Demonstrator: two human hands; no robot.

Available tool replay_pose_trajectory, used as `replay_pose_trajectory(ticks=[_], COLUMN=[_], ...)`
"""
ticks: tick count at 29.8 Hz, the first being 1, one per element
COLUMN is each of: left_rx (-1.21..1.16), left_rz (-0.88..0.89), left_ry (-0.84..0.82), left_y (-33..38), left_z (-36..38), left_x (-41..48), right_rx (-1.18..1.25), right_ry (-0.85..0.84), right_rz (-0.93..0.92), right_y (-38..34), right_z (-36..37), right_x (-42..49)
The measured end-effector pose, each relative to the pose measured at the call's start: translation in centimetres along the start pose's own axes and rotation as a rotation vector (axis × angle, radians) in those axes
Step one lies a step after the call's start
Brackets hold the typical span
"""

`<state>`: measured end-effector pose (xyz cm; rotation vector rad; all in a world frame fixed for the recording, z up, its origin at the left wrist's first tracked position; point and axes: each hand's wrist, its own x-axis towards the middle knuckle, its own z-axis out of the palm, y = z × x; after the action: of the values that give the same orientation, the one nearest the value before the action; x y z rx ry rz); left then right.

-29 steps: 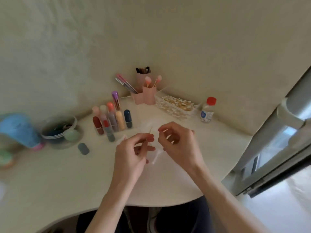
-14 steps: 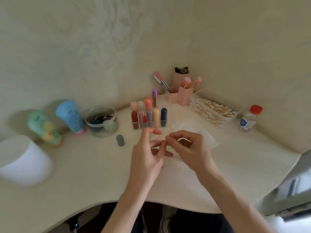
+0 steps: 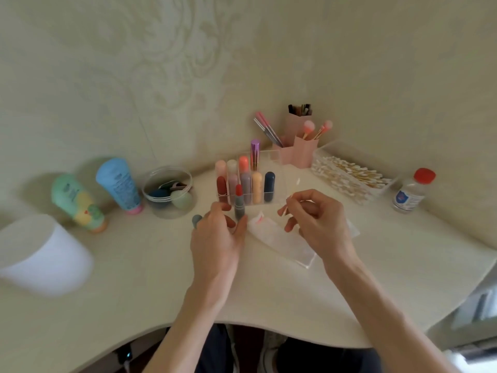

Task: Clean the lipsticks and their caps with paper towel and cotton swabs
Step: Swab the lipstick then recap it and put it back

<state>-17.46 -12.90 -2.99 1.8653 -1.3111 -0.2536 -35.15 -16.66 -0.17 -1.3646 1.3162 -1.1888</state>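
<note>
left hand (image 3: 217, 238) cupped around the upright uncapped lipstick (image 3: 238, 204), which stood on the worktop (image 3: 134, 278) just in front of the clear organiser (image 3: 275, 168) — whether its grip had closed on the grey base could not be told. right hand (image 3: 317, 219) pinched a cotton swab (image 3: 291, 195) in its grip, tilted above the red-stained paper towel (image 3: 271, 238). a grey cap (image 3: 196, 219) lay just left of the left hand; the swab box (image 3: 349, 176) and the red-capped bottle (image 3: 411, 192) stood to the right.
</note>
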Motion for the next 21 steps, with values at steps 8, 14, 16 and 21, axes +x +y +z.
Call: replay_pose_trajectory(ticks=[8,14,16,21], left_rx=[0.021,-0.187,-0.390,-0.643], left_rz=[0.043,0.109,0.049,-0.016], left_ry=[0.001,0.046,-0.061,-0.203], left_y=[0.3,1.0,1.2,0.7], left_z=[1.3,-0.3,-1.3,-2.3], left_x=[1.2,0.6,0.2,0.2], right_rx=[0.031,0.179,0.239,0.165], right_ry=[-0.031,-0.146,-0.236,-0.497], right_rz=[-0.081,-0.257,-0.334,-0.462], right_y=[0.5,-0.5,-1.5,-2.8], right_z=[-0.2,-1.0,-1.3,-1.1], right_x=[0.2,0.7,1.3,3.5])
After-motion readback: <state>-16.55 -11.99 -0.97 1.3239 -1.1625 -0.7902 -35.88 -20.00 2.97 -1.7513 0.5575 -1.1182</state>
